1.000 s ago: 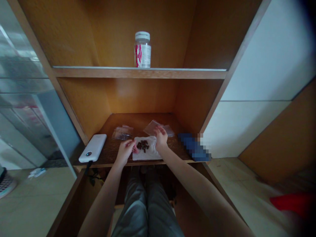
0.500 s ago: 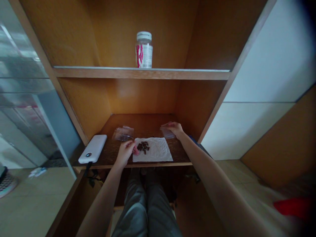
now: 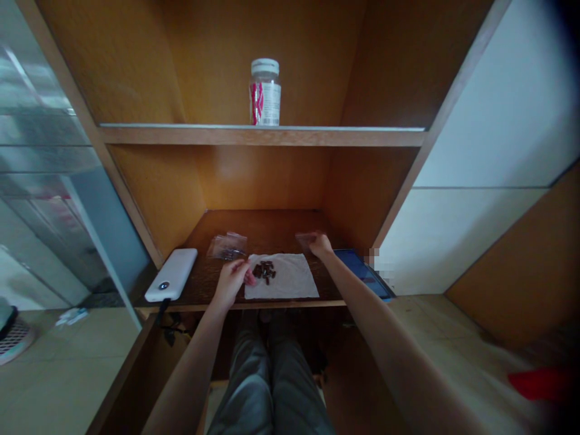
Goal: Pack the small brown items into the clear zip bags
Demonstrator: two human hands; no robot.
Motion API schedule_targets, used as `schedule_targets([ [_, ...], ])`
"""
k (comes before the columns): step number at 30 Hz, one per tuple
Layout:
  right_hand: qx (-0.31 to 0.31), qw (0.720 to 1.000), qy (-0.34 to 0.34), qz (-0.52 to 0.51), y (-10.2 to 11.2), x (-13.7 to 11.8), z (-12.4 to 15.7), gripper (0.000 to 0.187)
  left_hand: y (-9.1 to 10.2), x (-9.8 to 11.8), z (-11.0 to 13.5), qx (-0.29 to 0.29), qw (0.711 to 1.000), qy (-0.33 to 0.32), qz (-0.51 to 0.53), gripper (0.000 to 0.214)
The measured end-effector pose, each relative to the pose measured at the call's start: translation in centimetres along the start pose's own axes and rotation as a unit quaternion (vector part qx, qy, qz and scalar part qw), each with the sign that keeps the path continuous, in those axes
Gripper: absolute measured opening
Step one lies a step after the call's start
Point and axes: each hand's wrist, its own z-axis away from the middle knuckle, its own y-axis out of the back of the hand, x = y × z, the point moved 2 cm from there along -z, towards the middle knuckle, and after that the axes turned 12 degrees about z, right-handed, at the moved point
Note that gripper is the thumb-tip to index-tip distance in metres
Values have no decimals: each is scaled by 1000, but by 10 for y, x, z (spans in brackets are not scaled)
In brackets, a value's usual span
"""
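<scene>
A white paper sheet lies on the brown shelf, with a small heap of dark brown capsules on its left part. My left hand is at the sheet's left edge beside the heap, fingers drawn together; whatever is in them is too small to make out. Behind the sheet's right corner, my right hand pinches a small clear plastic bag by its right side. Further small clear bags lie in an overlapping pile behind my left hand, something dark showing in the nearest.
A white power bank with a black cable lies at the shelf's left. Under my right forearm is a dark flat tablet-like device. On the upper shelf stands a white-lidded bottle. An open compartment lies below the front edge.
My right hand has shifted slightly down and the plastic bag has tilted flatter. More of the dark tablet-like device shows beside the right forearm. My left hand stays by the capsules.
</scene>
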Motion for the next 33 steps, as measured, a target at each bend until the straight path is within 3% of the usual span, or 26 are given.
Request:
schedule_targets([
  [8,43,992,28,113,-7,2,4,27,0,0,0,-5,1000,4,-1,29],
  [14,95,975,42,194,-1,-13,22,30,1,-4,-1,-5,1000,9,20,30],
  [20,28,950,74,304,-4,-29,39,52,2,-4,0,-2,1000,6,20,30],
  [33,8,943,78,323,-3,-27,40,44,3,-6,-1,-10,1000,-1,4,31],
])
